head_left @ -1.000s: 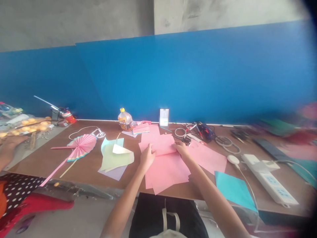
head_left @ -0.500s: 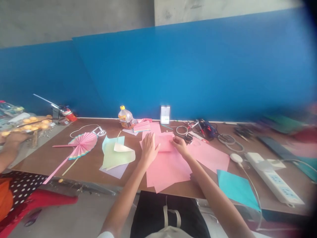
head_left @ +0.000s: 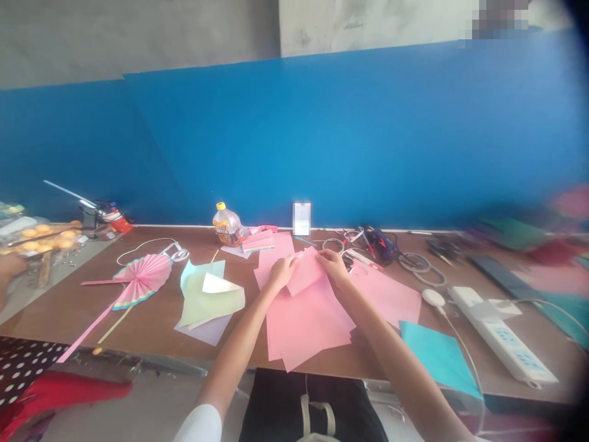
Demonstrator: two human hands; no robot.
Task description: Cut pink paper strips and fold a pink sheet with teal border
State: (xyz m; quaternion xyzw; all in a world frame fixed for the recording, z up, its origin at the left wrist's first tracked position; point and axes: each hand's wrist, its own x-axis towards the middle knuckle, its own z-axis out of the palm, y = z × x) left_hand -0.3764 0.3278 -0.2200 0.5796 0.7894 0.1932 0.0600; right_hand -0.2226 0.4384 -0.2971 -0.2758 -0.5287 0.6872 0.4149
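A folded piece of pink paper [head_left: 305, 274] is held at a slant above a loose stack of pink sheets [head_left: 309, 328]. My left hand [head_left: 281, 272] is closed on its left edge, the fingertips near the upper left corner. At the upper right, my right hand [head_left: 335, 265] pinches the same piece between thumb and curled fingers. Another pink sheet [head_left: 391, 296] lies to the right, partly behind my right forearm. Left of my left hand are overlapping light green paper [head_left: 207, 304] and a lilac sheet [head_left: 212, 333].
A pleated pink paper fan [head_left: 145, 279] lies at left. Behind the papers stand a bottle [head_left: 226, 226] and a phone [head_left: 302, 218]. Cables [head_left: 421, 265], a white power strip [head_left: 506, 337] and a turquoise sheet [head_left: 439, 356] lie at right. Another person's hand [head_left: 8, 270] shows at the far left.
The folded pink paper has turned from level to slanted. My left hand has gone from lying with fingers stretched on it to gripping its edge. The view has shifted slightly.
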